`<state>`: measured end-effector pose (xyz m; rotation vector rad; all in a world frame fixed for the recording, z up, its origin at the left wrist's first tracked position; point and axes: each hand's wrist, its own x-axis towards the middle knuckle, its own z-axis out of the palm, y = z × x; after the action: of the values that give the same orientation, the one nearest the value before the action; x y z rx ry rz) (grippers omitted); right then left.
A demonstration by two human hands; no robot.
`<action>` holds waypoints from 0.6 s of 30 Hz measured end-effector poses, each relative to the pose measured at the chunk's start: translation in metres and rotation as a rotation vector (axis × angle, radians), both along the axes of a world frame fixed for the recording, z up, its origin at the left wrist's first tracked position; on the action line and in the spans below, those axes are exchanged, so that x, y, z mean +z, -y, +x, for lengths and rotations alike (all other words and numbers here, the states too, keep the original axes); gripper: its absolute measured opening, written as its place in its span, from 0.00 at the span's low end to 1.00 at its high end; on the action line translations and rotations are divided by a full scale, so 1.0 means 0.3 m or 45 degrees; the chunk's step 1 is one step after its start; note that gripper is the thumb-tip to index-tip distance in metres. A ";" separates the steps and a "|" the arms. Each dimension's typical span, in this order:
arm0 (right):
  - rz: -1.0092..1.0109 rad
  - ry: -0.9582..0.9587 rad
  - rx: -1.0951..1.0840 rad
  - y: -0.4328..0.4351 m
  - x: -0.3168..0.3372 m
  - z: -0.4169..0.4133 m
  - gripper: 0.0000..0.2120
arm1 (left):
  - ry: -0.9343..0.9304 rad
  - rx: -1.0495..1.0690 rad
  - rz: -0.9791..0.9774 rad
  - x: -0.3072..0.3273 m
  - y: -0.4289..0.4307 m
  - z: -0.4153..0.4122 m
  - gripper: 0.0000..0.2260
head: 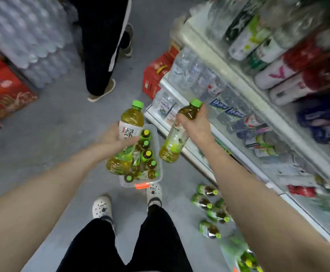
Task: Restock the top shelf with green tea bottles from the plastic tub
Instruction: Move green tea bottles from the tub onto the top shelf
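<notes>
Bottles fill both grips. My left grip point(117, 139) curls round one green tea bottle point(131, 120) directly over the plastic tub point(140, 184), where more bottles point(146, 154) stand upright. My right grip point(196, 123) clasps a second bottle point(175, 140), tilted, near the shelves point(209, 54). The tub sits on the floor by my right shoe point(154, 193); loose bottles point(209, 205) lie nearby.

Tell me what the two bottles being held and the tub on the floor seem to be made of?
The left bottle and right bottle look like clear glossy plastic: yellow-amber tea shows through. Their caps look like opaque green plastic. The tub seems to be translucent, slightly milky plastic: its pale walls look see-through.
</notes>
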<state>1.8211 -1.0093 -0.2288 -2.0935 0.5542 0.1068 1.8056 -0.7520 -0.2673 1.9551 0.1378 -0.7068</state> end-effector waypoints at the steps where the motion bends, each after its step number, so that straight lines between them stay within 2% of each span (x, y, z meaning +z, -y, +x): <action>1: -0.002 0.027 -0.017 -0.007 0.063 -0.003 0.27 | 0.051 -0.051 -0.005 0.058 -0.013 0.019 0.24; 4: -0.038 0.114 -0.004 -0.022 0.251 -0.021 0.26 | 0.238 -0.172 -0.068 0.231 -0.030 0.082 0.25; 8: -0.197 0.250 -0.018 -0.019 0.512 -0.046 0.21 | 0.499 -0.322 -0.084 0.451 -0.027 0.168 0.22; 12: -0.368 0.466 -0.066 -0.011 0.806 -0.061 0.22 | 0.765 -0.445 -0.077 0.696 0.013 0.237 0.22; 18: -0.632 0.655 -0.065 0.042 1.214 -0.070 0.29 | 0.990 -0.481 -0.278 1.083 0.093 0.318 0.21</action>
<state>1.8001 -1.0220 0.1355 -2.4512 0.3354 -0.6421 1.9009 -0.7798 0.0575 1.9229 -0.7637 -0.1395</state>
